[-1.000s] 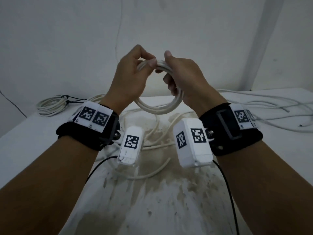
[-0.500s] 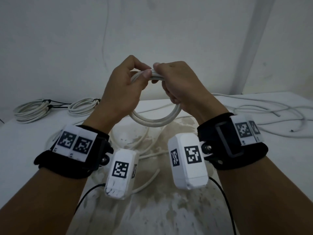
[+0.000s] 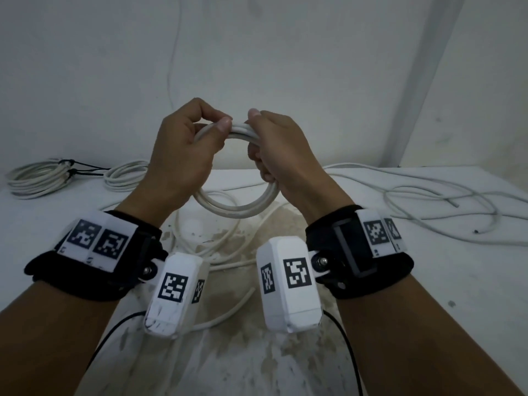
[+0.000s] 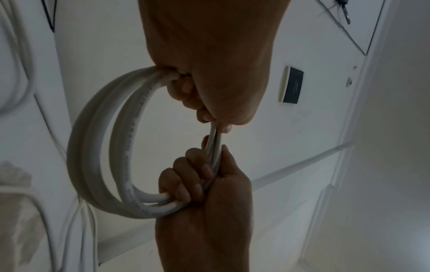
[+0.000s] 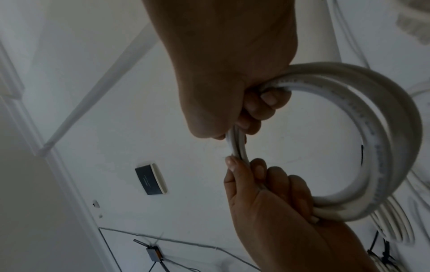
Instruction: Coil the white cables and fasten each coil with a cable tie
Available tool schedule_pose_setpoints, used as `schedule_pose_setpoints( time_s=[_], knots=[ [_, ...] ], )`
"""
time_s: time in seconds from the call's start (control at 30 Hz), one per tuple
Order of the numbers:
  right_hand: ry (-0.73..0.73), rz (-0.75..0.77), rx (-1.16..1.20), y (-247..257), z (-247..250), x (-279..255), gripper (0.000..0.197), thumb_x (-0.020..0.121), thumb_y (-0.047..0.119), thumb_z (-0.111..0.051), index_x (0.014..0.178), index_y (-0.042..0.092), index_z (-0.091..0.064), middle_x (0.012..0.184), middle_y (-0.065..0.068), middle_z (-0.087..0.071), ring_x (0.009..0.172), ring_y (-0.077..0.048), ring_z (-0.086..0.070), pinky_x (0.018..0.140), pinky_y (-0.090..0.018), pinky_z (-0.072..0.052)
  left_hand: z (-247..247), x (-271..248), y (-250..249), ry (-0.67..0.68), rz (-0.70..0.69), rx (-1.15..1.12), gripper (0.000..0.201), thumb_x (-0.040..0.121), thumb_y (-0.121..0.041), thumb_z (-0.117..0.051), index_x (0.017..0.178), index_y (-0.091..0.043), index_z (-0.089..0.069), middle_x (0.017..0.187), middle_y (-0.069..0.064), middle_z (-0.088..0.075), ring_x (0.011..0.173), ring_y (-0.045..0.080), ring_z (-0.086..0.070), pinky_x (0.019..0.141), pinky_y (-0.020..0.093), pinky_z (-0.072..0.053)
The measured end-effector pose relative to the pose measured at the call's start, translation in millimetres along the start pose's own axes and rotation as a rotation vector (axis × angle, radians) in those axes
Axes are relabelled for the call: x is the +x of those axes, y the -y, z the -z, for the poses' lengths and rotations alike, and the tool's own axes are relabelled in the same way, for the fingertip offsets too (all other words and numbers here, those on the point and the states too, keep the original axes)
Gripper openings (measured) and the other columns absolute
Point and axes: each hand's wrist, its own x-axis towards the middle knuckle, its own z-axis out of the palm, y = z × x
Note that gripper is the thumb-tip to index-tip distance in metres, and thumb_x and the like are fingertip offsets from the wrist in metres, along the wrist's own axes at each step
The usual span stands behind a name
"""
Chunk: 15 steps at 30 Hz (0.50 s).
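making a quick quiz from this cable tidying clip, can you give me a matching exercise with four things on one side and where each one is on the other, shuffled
Things
1. coil being wound
2. tied coils
3. loose cables
4. stained patch

Places
A. spread out on the table's right side
B. on the table top near the person, between the forearms
C. held up off the table by the left hand and the right hand
D. lying at the table's far left, with black ties on them

Pairs: 1-C, 2-D, 3-A, 4-B
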Motion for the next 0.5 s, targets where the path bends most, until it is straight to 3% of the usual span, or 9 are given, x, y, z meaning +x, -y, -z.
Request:
schedule_pose_setpoints(
  time_s=[0.17,0.23,0.3,0.4,0.5],
  knots=[
    [-0.033,-0.008,0.025,-7,9,-20,0.037,0.107,0.027,-0.036,0.102,0.001,-0.062,0.065,-0.010,-0.063,0.046,-0.017,-0.053,0.047,-0.027,-0.046,-8,-6,-3,-0.014,-0.035,0.081,0.013,0.094,-0.029,-0.063,0.093,-0.017,-0.067,0.071,-0.008,-0.065,0.068,0.013,-0.061,0.059,0.031,-0.046],
    [-0.054,-0.058,0.018,-12,24,-34,0.040,0.107,0.030,-0.037,0.101,0.001,-0.064,0.070,-0.012,-0.070,0.053,-0.022,-0.062,0.057,-0.034,-0.055,-17,-12,-6,-0.014,-0.043,0.116,0.013,0.093,-0.030,-0.063,0.092,-0.018,-0.067,0.080,0.000,-0.068,0.077,0.022,-0.064,0.070,0.039,-0.051],
    [-0.135,-0.133,-0.057,-16,50,-50,0.046,0.106,0.034,-0.038,0.091,0.002,-0.067,0.073,-0.010,-0.072,0.059,-0.023,-0.067,0.068,-0.039,-0.059,-29,-17,-13,-0.003,-0.033,0.109,0.011,0.093,-0.032,-0.063,0.090,-0.022,-0.065,0.082,0.003,-0.069,0.080,0.028,-0.065,0.073,0.043,-0.052],
    [-0.351,-0.250,-0.326,-29,106,-71,0.044,0.100,0.039,-0.044,0.082,0.007,-0.069,0.073,-0.005,-0.074,0.066,-0.024,-0.072,0.075,-0.043,-0.061,-54,-22,-36,0.086,-0.045,0.111,0.013,0.093,-0.033,-0.062,0.091,-0.021,-0.065,0.082,0.009,-0.069,0.078,0.032,-0.064,0.070,0.045,-0.051],
    [-0.446,-0.356,-0.766,-39,167,-101,0.032,0.085,0.035,-0.052,0.089,0.008,-0.068,0.091,-0.008,-0.074,0.087,-0.031,-0.071,0.082,-0.036,-0.058,-83,-29,-70,0.174,-0.098,0.094,0.013,0.094,-0.031,-0.061,0.091,-0.019,-0.065,0.077,0.004,-0.066,0.067,0.021,-0.058,0.064,0.035,-0.045]
  ],
)
